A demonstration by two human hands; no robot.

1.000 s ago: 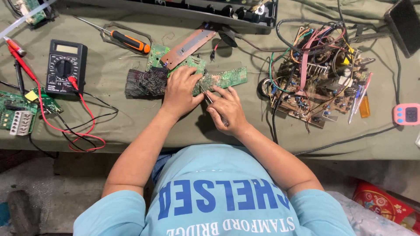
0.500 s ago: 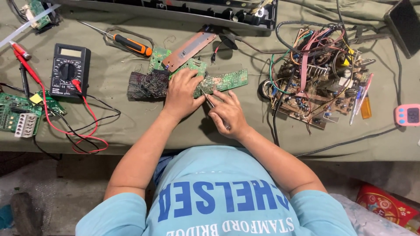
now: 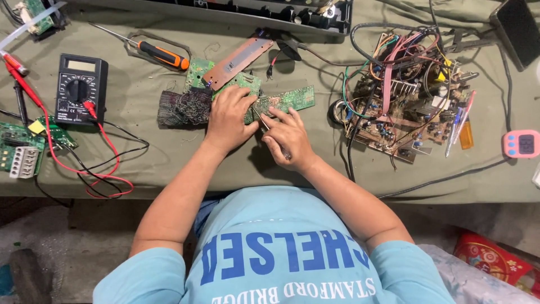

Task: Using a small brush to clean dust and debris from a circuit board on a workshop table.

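The green circuit board (image 3: 281, 102) lies flat on the counter (image 3: 169, 163), near the middle, & all spots here are told from it. The left hand (image 3: 228, 118) lies palm down on the board's left end w/ fingers spread out flat, pressing on it, not wrapped round anything. The right hand (image 3: 287, 138) sits just below the board's middle, fingers curled tight on a thin metal tool (image 3: 264, 125); the tool's tip touches the board. Just left of the board is a dark bundle of fine wires (image 3: 183, 108), partly under the left hand. Above-left of the board lies a brown strip board (image 3: 239, 55), tilted, & further that way an orange-handled screwdriver (image 3: 160, 54). Far left of the board is a black meter (image 3: 76, 88) w/ red leads (image 3: 84, 163) looping over the counter. Right of the board sits 1 big brown board w/ many coloured wires (image 3: 405, 95). Far right of the board is a small pink timer (image 3: 521, 144).
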